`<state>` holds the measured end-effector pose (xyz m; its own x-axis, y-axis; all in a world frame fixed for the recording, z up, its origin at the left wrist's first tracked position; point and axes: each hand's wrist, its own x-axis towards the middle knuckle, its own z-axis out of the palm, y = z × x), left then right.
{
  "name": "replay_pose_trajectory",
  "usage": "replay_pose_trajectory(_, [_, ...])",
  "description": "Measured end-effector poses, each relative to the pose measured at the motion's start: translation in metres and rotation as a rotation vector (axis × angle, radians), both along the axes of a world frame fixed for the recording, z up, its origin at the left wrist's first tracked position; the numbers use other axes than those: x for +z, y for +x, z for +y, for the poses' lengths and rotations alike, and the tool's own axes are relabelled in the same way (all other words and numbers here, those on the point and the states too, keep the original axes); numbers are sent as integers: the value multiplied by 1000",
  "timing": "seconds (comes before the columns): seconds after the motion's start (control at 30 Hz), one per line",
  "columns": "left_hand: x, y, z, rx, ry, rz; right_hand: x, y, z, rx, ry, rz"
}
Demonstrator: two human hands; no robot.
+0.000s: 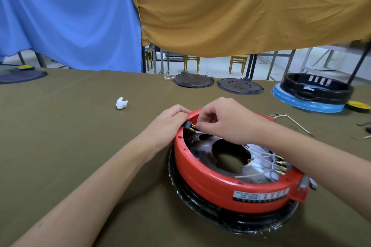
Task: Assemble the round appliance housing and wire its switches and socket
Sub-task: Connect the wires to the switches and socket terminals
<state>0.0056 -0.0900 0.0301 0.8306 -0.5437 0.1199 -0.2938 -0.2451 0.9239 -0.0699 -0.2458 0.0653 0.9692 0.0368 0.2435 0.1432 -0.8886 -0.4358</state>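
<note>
Red round housing (224,184) sits upside down on the counter (70,146), atop a black ring wrapped in film. Looks rigid and fairly heavy; best steadied by its rim, not the wiring.

Left hand (170,124) grips the far rim, fingers curled round the black switch (188,124) seated there.

Right hand (222,120) pinches a thin white wire (200,132) at the switch's brass terminals. Wire is limp, terminals small and likely bendable: hold at the connector.

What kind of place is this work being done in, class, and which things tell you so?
Probably an assembly training workshop or classroom: a cloth-covered table holds a red housing with exposed wires, spare black round plates wait at the far edge, and wooden stools stand behind.
</note>
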Motion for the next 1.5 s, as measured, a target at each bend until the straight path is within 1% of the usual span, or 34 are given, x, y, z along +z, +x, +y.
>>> replay_pose_trajectory(0.2, [-2, 3, -1, -3, -17, -16, -3, 2, 5, -13, -86, -47])
replay_pose_trajectory(0.4, [-1, 3, 3, -16, -14, 2, 4, -1, 3, -17, -38, -16])
replay_pose_trajectory(0.47, [1, 3, 5, -26, -22, 18, 10, -5, -4, -43, 53, -26])
replay_pose_trajectory(0.63, [1, 5, 8, -23, -22, 55, 17, -30, -51, -193, 393, -108])
replay_pose_trajectory(0.73, [3, 4, 8, -57, -8, 28, 4, -45, -89, -327, 602, -188])
replay_pose_trajectory(0.83, [5, 6, 12, -40, 4, 45, -17, -55, -125, -483, 828, -309])
replay_pose_trajectory(0.93, [8, 13, 19, 16, 52, 26, -43, -62, -151, -644, 901, -369])
replay_pose_trajectory(1.0, [10, 15, 22, 25, 5, 53, -57, -61, -161, -711, 872, -336])
replay_pose_trajectory(1.07, [8, 16, 21, -26, -70, 115, -63, -55, -168, -734, 762, -289])
replay_pose_trajectory(1.13, [4, 16, 17, -78, -129, 171, -60, -47, -173, -723, 568, -239])
replay_pose_trajectory(1.23, [0, 15, 14, -96, -198, 237, -55, -30, -181, -724, 279, -168])
replay_pose_trajectory(1.33, [1, 12, 13, -73, -235, 217, -62, -11, -187, -707, 34, -69])
replay_pose_trajectory(1.43, [2, 10, 12, -32, -231, 184, -72, 1, -190, -703, -91, 17])
replay_pose_trajectory(1.5, [3, 10, 11, 7, -187, 138, -72, 2, -191, -714, -163, 11])
